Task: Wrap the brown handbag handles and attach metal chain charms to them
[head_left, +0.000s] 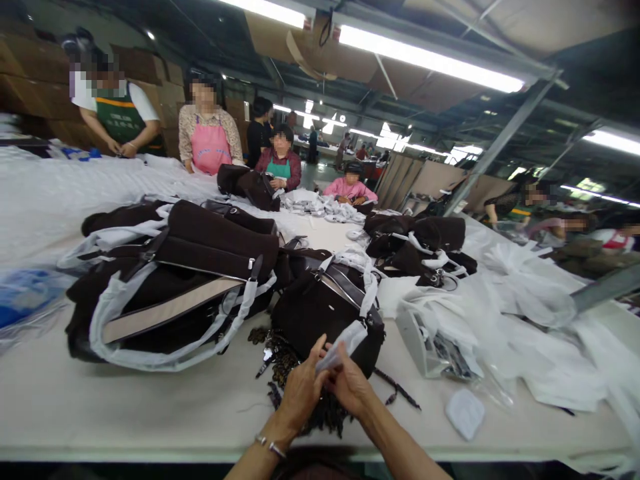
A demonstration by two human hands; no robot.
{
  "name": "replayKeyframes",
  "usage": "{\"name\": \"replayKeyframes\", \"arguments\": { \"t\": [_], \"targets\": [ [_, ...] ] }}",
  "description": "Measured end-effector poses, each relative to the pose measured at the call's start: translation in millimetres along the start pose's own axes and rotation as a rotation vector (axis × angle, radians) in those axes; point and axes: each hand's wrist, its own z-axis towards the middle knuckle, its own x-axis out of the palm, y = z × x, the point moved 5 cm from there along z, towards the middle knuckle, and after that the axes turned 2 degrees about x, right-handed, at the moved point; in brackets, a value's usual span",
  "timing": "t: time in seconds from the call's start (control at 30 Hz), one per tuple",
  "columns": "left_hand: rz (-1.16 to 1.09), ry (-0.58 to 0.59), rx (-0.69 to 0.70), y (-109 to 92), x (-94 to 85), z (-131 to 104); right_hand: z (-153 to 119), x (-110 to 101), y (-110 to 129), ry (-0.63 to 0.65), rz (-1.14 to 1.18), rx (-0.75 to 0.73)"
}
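My left hand (pixel 301 389) and my right hand (pixel 351 387) meet at the near edge of the white table (pixel 150 407). Together they pinch a white wrapped strap end (pixel 343 347) that runs up to a dark brown handbag (pixel 327 313) lying just beyond them. A silver bracelet sits on my left wrist. A dark beaded chain (pixel 280 360) lies on the table under and beside my hands, partly hidden by them.
A pile of dark brown handbags (pixel 175 273) with white-wrapped handles lies to the left, another pile (pixel 420 243) at the back right. White wrapping sheets (pixel 540 333), a small white pad (pixel 465 413) and a white box (pixel 425 340) lie right. Several people work along the far table edge.
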Motion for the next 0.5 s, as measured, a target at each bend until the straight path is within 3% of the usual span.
{"name": "replayKeyframes", "arguments": {
  "t": [0.07, 0.13, 0.27, 0.37, 0.43, 0.5],
  "targets": [
    [0.051, 0.036, 0.105, -1.4, 0.7, 0.4, -7.6, -9.9, 2.1, 0.097, -0.045, 0.052],
    [0.071, 0.033, 0.121, -0.4, 3.1, 1.8, -9.1, -20.8, 5.2, 0.114, -0.128, 0.027],
    [-0.059, -0.040, -0.097, 7.9, 8.8, 6.3, 1.3, -31.4, 8.9, 0.043, -0.337, -0.102],
    [-0.217, -0.015, -0.279, 21.1, 16.8, 6.9, 3.1, -38.5, 17.9, 0.142, -0.526, -0.073],
    [-0.306, -0.012, -0.358, 34.6, 20.9, 6.1, -1.8, -64.5, 44.8, 0.117, -0.678, -0.099],
    [-0.324, -0.005, -0.420, 51.2, 25.2, 6.3, -10.8, -112.8, 94.3, -0.063, -0.783, -0.243]
  ]
}}
